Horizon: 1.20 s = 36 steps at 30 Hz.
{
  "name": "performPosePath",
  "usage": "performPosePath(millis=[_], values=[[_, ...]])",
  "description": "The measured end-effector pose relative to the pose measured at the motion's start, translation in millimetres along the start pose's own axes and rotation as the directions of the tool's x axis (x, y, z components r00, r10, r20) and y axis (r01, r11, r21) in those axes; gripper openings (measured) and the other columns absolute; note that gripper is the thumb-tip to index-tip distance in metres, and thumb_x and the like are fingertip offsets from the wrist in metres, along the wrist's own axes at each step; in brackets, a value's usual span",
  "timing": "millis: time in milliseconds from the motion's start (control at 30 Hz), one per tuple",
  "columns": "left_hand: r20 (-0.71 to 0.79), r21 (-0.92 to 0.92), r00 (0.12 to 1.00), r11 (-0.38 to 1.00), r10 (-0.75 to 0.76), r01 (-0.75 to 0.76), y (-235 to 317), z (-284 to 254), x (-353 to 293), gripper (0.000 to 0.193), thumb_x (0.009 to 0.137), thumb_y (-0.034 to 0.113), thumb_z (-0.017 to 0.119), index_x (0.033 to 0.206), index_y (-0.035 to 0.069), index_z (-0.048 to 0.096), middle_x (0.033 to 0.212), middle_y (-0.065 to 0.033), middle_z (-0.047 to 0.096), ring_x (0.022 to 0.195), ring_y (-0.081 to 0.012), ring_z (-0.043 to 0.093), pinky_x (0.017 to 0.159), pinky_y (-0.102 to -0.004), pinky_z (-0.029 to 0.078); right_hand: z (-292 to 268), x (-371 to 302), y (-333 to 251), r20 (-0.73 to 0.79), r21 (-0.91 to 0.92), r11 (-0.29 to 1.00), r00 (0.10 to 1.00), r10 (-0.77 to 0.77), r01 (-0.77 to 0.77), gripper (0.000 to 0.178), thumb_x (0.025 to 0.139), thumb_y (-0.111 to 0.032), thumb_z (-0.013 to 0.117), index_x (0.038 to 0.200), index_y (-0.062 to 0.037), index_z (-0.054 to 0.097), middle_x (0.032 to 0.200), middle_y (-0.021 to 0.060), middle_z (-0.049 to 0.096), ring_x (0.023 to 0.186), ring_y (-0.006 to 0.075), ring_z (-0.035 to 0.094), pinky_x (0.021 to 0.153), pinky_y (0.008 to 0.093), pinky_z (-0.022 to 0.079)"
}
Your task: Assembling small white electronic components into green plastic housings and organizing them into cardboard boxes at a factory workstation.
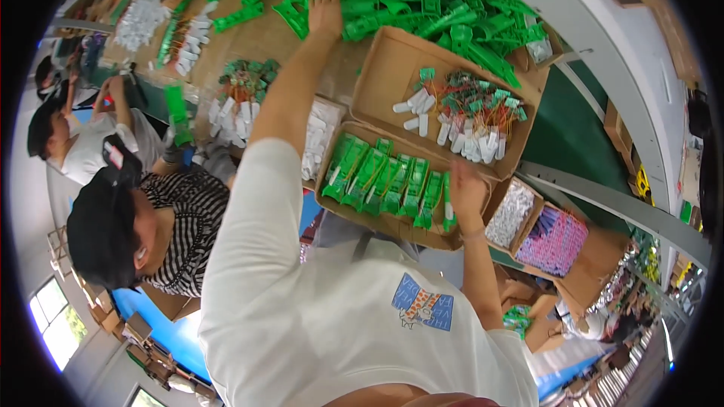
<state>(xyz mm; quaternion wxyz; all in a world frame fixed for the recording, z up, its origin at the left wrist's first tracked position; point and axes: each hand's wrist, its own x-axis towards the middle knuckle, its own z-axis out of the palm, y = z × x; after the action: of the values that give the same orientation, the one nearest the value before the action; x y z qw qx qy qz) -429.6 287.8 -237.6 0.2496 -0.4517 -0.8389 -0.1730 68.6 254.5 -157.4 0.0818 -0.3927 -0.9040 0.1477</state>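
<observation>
My left hand (325,16) reaches to the near edge of a big heap of green plastic housings (362,0). Its fingers are stretched out and touch the heap; nothing shows gripped in them. Close to my body, my right hand (469,187) is at the right end of a cardboard box (332,207). A row of green housings (388,185) with wires stands tilted inside that box. The last green piece (449,207), with a white part on it, is right beside my right hand. That hand is blurred, so its grip cannot be made out.
Behind the row, a second cardboard tray (392,53) holds white pieces with wired circuit boards (483,105). More wired boards (245,79) lie left of my arm. Boxes of small white parts (513,207) and a pink-purple bundle (556,241) stand right. Co-workers (185,211) sit left.
</observation>
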Motion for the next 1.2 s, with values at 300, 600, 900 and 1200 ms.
performPosePath(millis=[300, 600, 900, 1200], values=[[0.571, -0.808, 0.647, -0.207, -0.506, 0.551, 41, -150, -54, 0.013, 0.084, 0.008, 0.062, 0.093, 0.000, 0.060, 0.078, -0.0122, 0.067, 0.071, -0.0211, 0.065, 0.063, -0.0325, 0.050, 107, 105, -164, -0.126, 0.306, 0.707, 0.763, -0.634, 0.638, 0.014, 0.083, -0.010, 0.058, 0.094, -0.0026, 0.062, 0.081, 0.0122, 0.065, 0.073, 0.0302, 0.065, 0.063, 0.0397, 0.053], [0.928, -0.371, 0.238, -0.633, -0.288, 0.680, 80, -297, -205, 0.029, 0.096, 0.032, 0.052, 0.109, 0.006, 0.048, 0.076, -0.0056, 0.053, 0.070, -0.0197, 0.057, 0.068, -0.0347, 0.050, 181, 137, -192, 0.151, 0.220, 0.813, 0.805, -0.574, 0.539, 0.008, 0.078, -0.012, 0.060, 0.079, -0.0049, 0.064, 0.083, 0.0151, 0.063, 0.074, 0.0311, 0.065, 0.062, 0.0419, 0.053], [0.940, -0.339, 0.226, -0.635, -0.255, 0.694, 106, -304, -237, 0.045, 0.099, 0.047, 0.034, 0.112, 0.007, 0.049, 0.081, -0.0054, 0.055, 0.076, -0.0182, 0.055, 0.067, -0.0347, 0.051, 56, 79, -153, 0.335, 0.875, 0.460, 0.874, -0.351, -0.151, 0.019, 0.080, -0.014, 0.070, 0.071, -0.0026, 0.057, 0.064, 0.0010, 0.058, 0.064, 0.0088, 0.055, 0.057, 0.0257, 0.042], [0.916, -0.401, 0.340, -0.418, -0.214, 0.815, 176, -318, -211, 0.045, 0.098, 0.049, 0.031, 0.106, 0.008, 0.049, 0.084, -0.0059, 0.055, 0.071, -0.0158, 0.057, 0.062, -0.0304, 0.050, -36, 13, -130, 0.284, 0.947, 0.225, 0.923, -0.259, -0.228, 0.022, 0.085, -0.002, 0.064, 0.105, -0.0010, 0.055, 0.086, 0.0057, 0.066, 0.069, 0.0070, 0.060, 0.058, 0.0234, 0.049]])
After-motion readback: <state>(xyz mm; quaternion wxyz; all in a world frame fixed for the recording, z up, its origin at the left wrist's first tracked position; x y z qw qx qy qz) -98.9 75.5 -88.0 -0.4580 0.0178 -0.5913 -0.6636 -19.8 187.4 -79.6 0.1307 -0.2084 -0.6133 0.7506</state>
